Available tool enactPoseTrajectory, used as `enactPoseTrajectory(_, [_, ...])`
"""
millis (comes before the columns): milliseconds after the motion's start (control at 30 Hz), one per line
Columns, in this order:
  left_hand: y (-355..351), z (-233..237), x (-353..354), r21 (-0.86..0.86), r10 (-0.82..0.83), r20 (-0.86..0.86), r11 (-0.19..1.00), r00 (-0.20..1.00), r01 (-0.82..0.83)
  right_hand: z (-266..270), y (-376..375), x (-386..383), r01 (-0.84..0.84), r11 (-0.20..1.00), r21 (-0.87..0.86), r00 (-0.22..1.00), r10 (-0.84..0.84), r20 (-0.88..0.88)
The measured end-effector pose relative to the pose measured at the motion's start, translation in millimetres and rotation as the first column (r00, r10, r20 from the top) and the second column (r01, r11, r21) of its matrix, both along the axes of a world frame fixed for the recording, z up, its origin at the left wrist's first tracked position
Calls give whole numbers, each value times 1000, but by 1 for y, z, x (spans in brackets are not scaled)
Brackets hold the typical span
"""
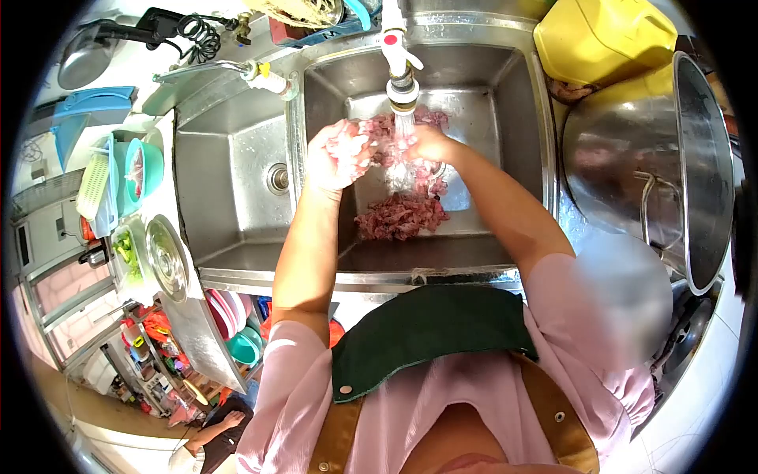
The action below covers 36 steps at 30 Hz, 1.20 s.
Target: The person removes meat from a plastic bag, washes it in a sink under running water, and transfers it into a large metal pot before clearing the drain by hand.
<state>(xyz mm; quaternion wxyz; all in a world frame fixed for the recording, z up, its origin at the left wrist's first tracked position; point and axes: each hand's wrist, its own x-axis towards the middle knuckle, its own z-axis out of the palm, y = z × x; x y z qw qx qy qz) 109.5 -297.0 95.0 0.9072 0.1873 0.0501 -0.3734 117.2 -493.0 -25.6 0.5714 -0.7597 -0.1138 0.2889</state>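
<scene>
My left hand [325, 158] is closed around a clump of pale, wet raw meat pieces [352, 148], raised over the left side of the right-hand sink basin [474, 189]. My right hand [432, 145] reaches in beside the running water, among the meat; splash and glare hide its fingers. A white-and-steel tap [403, 93] pours straight down between both hands. Below them on the basin floor lies a pile of darker red meat pieces [401, 216]. More pink pieces are spread behind the stream, touching the basin bottom.
To the left is a second basin [237, 186] with a drain. A big steel pot [624, 150] and a yellow jug [604, 39] stand at right. Turquoise bowls [144, 170] and a glass lid [166, 257] sit left. Another person's arm [212, 430] shows at lower left.
</scene>
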Motion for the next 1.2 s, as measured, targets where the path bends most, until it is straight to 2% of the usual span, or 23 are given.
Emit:
enactPoseTrajectory(67, [7,13,-1,-4,-11,18,1000,1000,11,-32,-17,-4,95,994,-62,994,-91,67])
enactPoseTrajectory(133, [12,20,-2,-31,-40,53,999,998,41,-47,-32,-9,87,970,-226,979,-124,-159])
enactPoseTrajectory(167, [16,18,-4,16,-36,23,999,999,36,-46,-36,-13,94,970,-226,981,-129,-147])
enactPoseTrajectory(233, [18,20,-6,58,-39,4,998,999,39,-21,-38,-34,-45,977,-209,927,-36,-372])
enactPoseTrajectory(267, [17,22,-7,-9,-65,-10,998,998,65,-6,-36,-42,-37,976,-214,930,-45,-364])
enactPoseTrajectory(333, [19,20,-11,-111,-104,-52,989,993,98,33,-17,-54,-90,985,-149,995,83,-52])
enactPoseTrajectory(433, [23,21,-21,-71,-145,-26,987,989,143,93,26,-55,-38,999,-13,994,40,102])
enactPoseTrajectory(467, [21,24,-26,-103,-164,-15,982,986,161,104,39,-53,-56,955,292,998,43,49])
enactPoseTrajectory(500, [25,23,-28,-107,-189,-16,977,982,186,115,47,-54,-56,820,570,998,67,1])
enactPoseTrajectory(533, [29,22,-32,-85,-178,-31,981,984,175,128,52,-61,23,789,613,999,6,-45])
enactPoseTrajectory(633, [48,27,-42,-16,-168,-18,986,986,167,101,59,-56,-84,847,526,983,157,-96])
enactPoseTrajectory(667, [54,29,-45,26,-175,-5,984,985,175,103,53,-60,-28,933,359,995,61,-83])
enactPoseTrajectory(700, [61,29,-49,23,-172,7,985,985,172,113,49,-65,-34,935,354,995,64,-71])
enactPoseTrajectory(767, [73,28,-60,225,-140,-40,963,989,145,127,43,-71,17,943,332,1000,-10,-24])
enactPoseTrajectory(800, [78,28,-65,242,-139,-29,960,990,142,136,43,-71,-61,955,290,988,17,153])
enactPoseTrajectory(833, [82,26,-68,238,-135,-18,962,991,136,146,42,-74,-68,956,284,986,21,163])
enactPoseTrajectory(900, [86,25,-76,251,-94,-84,962,992,112,167,39,-83,61,968,245,998,-56,-29])
enactPoseTrajectory(933, [83,32,-81,259,-102,-64,959,993,115,152,38,-76,19,982,190,991,-43,124])
enactPoseTrajectory(967, [87,30,-81,254,-102,-57,961,993,114,151,33,-76,17,983,184,991,-42,129])
enactPoseTrajectory(1033, [95,23,-79,131,27,-85,991,996,-15,163,26,-78,282,957,73,959,-282,-5])
enactPoseTrajectory(1067, [100,19,-80,111,25,-61,994,998,-18,165,21,-78,280,958,69,960,-280,1])
enactPoseTrajectory(1133, [104,24,-82,147,31,-61,989,998,-22,173,16,-80,396,895,204,907,-345,-243])
enactPoseTrajectory(1200, [106,25,-82,230,15,-103,973,995,10,187,21,-86,402,901,166,908,-367,-203])
